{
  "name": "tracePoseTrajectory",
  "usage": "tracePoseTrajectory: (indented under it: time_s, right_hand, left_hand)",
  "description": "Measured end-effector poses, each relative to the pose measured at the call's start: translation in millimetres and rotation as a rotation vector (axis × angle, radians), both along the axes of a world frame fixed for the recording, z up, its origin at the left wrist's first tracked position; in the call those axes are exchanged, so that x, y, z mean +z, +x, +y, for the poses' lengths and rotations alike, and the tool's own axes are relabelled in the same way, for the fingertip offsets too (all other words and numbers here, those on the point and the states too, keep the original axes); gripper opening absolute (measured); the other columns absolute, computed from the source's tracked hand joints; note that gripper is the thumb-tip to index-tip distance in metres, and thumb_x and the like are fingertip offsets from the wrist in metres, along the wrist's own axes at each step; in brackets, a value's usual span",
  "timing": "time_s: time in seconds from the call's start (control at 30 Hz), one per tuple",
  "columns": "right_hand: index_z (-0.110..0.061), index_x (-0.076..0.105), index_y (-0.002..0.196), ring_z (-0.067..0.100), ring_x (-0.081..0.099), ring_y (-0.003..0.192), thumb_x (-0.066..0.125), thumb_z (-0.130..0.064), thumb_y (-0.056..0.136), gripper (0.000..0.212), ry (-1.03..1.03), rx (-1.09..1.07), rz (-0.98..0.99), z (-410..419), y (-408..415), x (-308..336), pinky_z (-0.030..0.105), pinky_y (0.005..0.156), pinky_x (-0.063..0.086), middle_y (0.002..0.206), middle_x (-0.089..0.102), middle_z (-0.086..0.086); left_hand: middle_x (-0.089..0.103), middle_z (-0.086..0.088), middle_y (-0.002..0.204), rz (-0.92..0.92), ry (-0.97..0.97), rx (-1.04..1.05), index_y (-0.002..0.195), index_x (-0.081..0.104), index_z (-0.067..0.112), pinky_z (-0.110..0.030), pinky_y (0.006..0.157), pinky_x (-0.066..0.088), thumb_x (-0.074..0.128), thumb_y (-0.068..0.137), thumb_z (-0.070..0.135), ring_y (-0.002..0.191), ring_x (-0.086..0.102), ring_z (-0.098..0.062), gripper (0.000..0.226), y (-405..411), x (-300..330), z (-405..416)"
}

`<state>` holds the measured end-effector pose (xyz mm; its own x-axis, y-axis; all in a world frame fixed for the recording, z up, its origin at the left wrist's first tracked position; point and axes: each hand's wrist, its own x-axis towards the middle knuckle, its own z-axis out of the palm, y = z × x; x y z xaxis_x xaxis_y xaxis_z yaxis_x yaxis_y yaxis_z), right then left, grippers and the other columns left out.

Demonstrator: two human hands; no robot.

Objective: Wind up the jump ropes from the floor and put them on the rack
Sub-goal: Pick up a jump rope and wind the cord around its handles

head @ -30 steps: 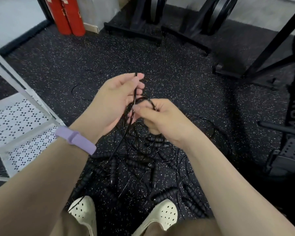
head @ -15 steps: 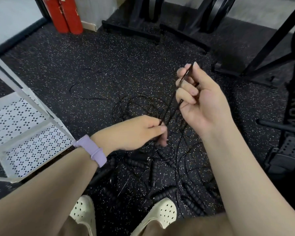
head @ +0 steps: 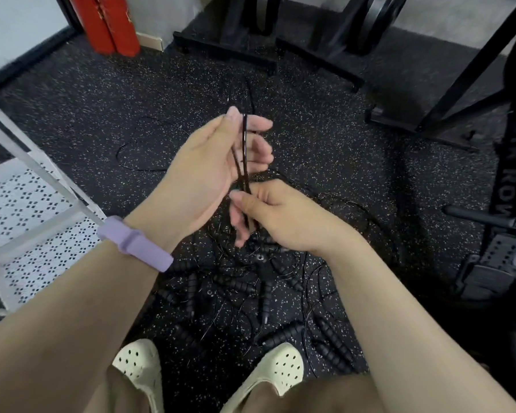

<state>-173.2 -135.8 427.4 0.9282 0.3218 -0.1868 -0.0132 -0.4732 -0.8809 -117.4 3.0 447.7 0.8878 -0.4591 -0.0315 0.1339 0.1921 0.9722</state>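
Speckled black rubber flooring [head: 310, 138] covers the room. A thin black jump rope cord [head: 244, 150] is held folded into a narrow upright loop above the middle of the floor. The top of the loop is supported by the left hand [head: 209, 165], whose thumb and partly straightened fingers [head: 259, 141] bracket the cord on either side; whether the cord is gripped firmly there cannot be told. The bottom of the loop is pinched by the right hand [head: 280, 216] between thumb and curled fingers, just below the left hand. A purple wristband [head: 134, 244] is worn on the left wrist.

Below the hands, a tangled pile of jump ropes [head: 259, 287] with ribbed black handles lies on the floor, its near side reaching two cream perforated shoes [head: 283, 368]. One loose cord is spread toward the left part of the floor.

A white perforated metal rack [head: 33, 210] is located at the left edge of the floor. Red cylinders [head: 108, 25] stand at the far left corner. Black equipment frames [head: 325, 58] are positioned along the far and right edges.
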Motion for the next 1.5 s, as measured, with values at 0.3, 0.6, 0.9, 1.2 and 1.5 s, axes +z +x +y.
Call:
tracePoseTrajectory:
  time_s: [0.3, 0.6, 0.9, 1.2, 1.5]
  right_hand:
    - [-0.002, 0.067, 0.104, 0.027, 0.076, 0.089, 0.038, -0.03, 0.113, 0.042, 0.622, -0.555, -0.037, -10.9, 6.8, 16.2, 0.039, 0.077, 0.063, 0.097, 0.078, 0.015]
    - [0.002, 0.064, 0.112, 0.03, 0.076, 0.101, 0.036, -0.03, 0.113, 0.043, 0.824, -0.687, -0.08, -15.8, 5.3, 26.4, 0.035, 0.08, 0.062, 0.105, 0.077, 0.019]
    - [-0.002, 0.068, 0.108, 0.03, 0.075, 0.104, 0.038, -0.03, 0.113, 0.041, 0.723, -0.672, -0.167, -18.3, 4.4, 22.0, 0.039, 0.085, 0.061, 0.107, 0.077, 0.017]
    - [-0.003, 0.067, 0.12, 0.03, 0.076, 0.098, 0.032, -0.033, 0.114, 0.046, 0.51, -0.618, -0.177, -25.1, 6.0, 14.9, 0.041, 0.084, 0.062, 0.107, 0.078, 0.012]
    - [-0.01, 0.065, 0.094, 0.014, 0.068, 0.065, 0.036, -0.037, 0.113, 0.044, 0.071, -0.222, -0.014, -5.0, 3.6, 5.0, 0.034, 0.059, 0.047, 0.085, 0.076, -0.009]
  left_hand:
    - [0.071, 0.013, 0.122, -0.161, 0.568, -0.451, 0.136, 0.059, 0.034, -0.032, 0.088, 0.061, 0.044, 0.106, 0.05, 0.108, 0.069, -0.006, 0.038, -5.3, -16.7, 21.4]
    - [0.073, 0.015, 0.091, -0.314, 0.804, -0.362, 0.101, 0.072, 0.033, -0.021, 0.071, 0.052, 0.076, 0.087, 0.046, 0.073, 0.066, 0.002, 0.019, -18.6, -30.1, 5.4]
    - [0.053, 0.009, 0.058, -0.657, 0.889, -0.117, 0.079, 0.054, 0.025, -0.032, 0.052, 0.039, 0.06, 0.101, 0.038, 0.049, 0.045, -0.01, 0.027, -17.7, -40.7, -2.2]
    - [0.073, 0.007, 0.075, -0.62, 0.619, 0.121, 0.1, 0.044, 0.013, -0.039, 0.06, 0.056, 0.036, 0.11, 0.033, 0.062, 0.068, -0.015, 0.024, -11.4, -17.4, 12.0]
    - [0.07, -0.008, 0.069, -0.471, 0.291, 0.23, 0.102, 0.049, 0.01, -0.041, 0.043, 0.051, 0.04, 0.111, 0.024, 0.051, 0.061, -0.037, 0.019, -13.1, 0.3, 9.3]
